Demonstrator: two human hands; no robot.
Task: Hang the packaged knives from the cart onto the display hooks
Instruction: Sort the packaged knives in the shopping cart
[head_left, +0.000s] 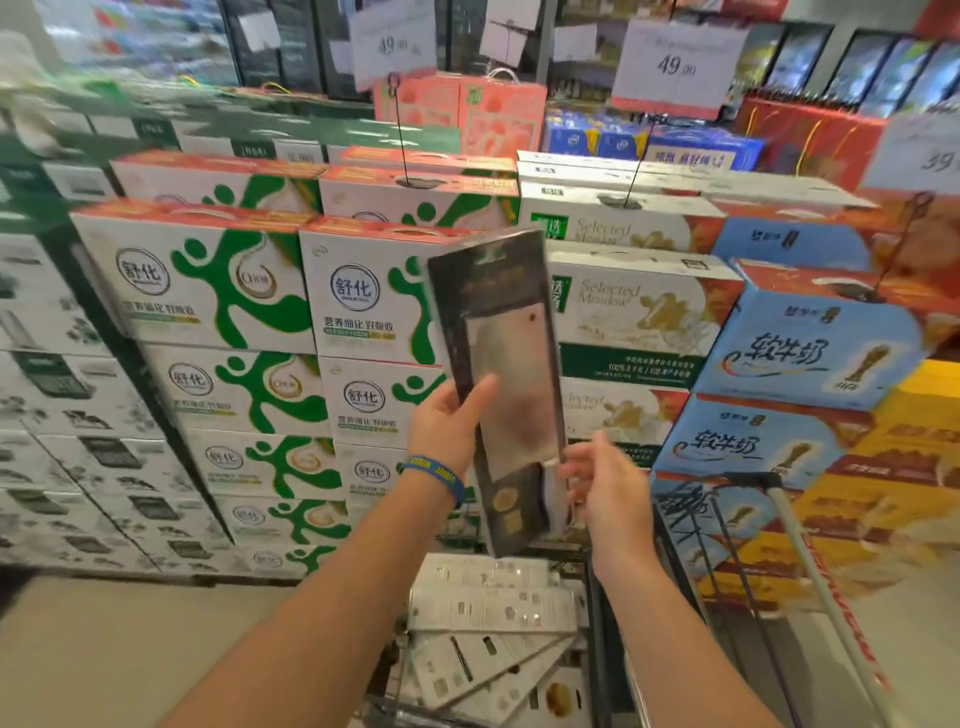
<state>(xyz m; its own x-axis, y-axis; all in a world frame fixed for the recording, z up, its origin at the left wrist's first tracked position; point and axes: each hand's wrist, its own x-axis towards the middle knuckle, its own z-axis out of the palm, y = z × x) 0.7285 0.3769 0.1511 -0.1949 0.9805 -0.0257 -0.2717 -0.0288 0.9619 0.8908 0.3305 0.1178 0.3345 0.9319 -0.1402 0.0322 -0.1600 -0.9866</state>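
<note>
1 packaged knife (498, 374) stands upright above the cart (595, 649), before stacked milk cartons (208, 280). The left hand (447, 421) grips its left edge, thumb on front. The right hand (597, 478) meets the lower right edge, its hold too blurred to tell. Several packs (493, 608) lie in the cart and no hooks show, so most hanging seems left.

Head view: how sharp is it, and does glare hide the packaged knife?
In the head view, the dark clear-fronted knife package gripped by the left hand is soft, with a pale sheen over the blade; the black-and-white cartons at the left edge are smeared and bent by the wide lens; lighting is even, without hard shadows.
</note>
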